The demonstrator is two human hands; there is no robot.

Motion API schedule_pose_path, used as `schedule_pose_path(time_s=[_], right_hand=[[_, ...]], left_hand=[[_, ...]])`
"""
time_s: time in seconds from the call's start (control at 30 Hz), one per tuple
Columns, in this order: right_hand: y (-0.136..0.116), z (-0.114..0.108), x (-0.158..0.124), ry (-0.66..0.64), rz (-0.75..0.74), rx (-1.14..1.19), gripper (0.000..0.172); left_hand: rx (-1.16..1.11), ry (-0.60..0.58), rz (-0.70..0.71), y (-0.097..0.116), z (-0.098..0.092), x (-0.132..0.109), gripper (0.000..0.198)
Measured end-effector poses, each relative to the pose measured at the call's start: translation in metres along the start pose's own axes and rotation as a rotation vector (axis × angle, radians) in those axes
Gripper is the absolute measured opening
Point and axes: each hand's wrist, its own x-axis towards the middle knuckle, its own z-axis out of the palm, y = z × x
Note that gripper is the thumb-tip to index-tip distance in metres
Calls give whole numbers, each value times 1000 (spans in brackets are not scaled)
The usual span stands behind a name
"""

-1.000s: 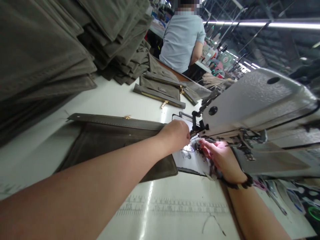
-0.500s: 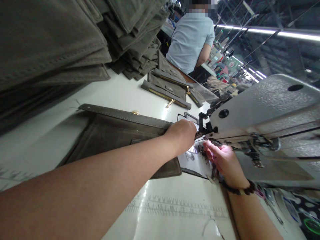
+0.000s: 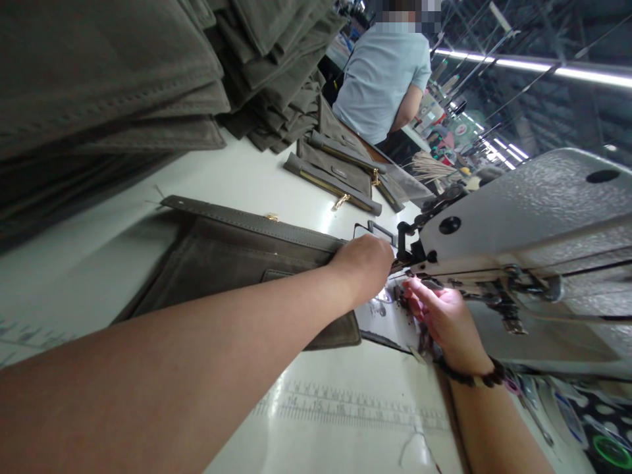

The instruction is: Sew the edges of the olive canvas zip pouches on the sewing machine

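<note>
My left hand (image 3: pixel 364 263) reaches across a flat olive-grey bag panel (image 3: pixel 232 263) to the needle area of a white sewing machine (image 3: pixel 523 224). Its fingers curl in beside the presser foot and what they pinch is hidden. My right hand (image 3: pixel 439 315), with a dark bead bracelet on the wrist, sits under the machine arm, palm up and fingers bent toward the needle. What it holds, if anything, cannot be made out.
Tall stacks of folded olive fabric pieces (image 3: pixel 123 85) fill the left and back. Several zippered panels (image 3: pixel 340 178) lie further along the white table (image 3: pixel 257 184). A person in a light blue shirt (image 3: pixel 382 79) stands beyond. A printed ruler (image 3: pixel 345 408) runs along the table's near part.
The view has shifted slightly right and closer. Both hands stay at the needle area with barely any movement.
</note>
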Motion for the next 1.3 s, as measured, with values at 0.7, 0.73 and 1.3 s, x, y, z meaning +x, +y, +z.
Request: schedule_pose_path(time_s=[0.7, 0.73, 1.3], right_hand=[[3, -2, 1, -14, -36, -46, 40], [4, -2, 1, -13, -37, -50, 40], [8, -4, 4, 19, -53, -90, 44]], left_hand=[[27, 11, 23, 0, 2, 0, 23], [26, 10, 24, 0, 2, 0, 23], [-4, 36, -9, 1, 4, -1, 22]])
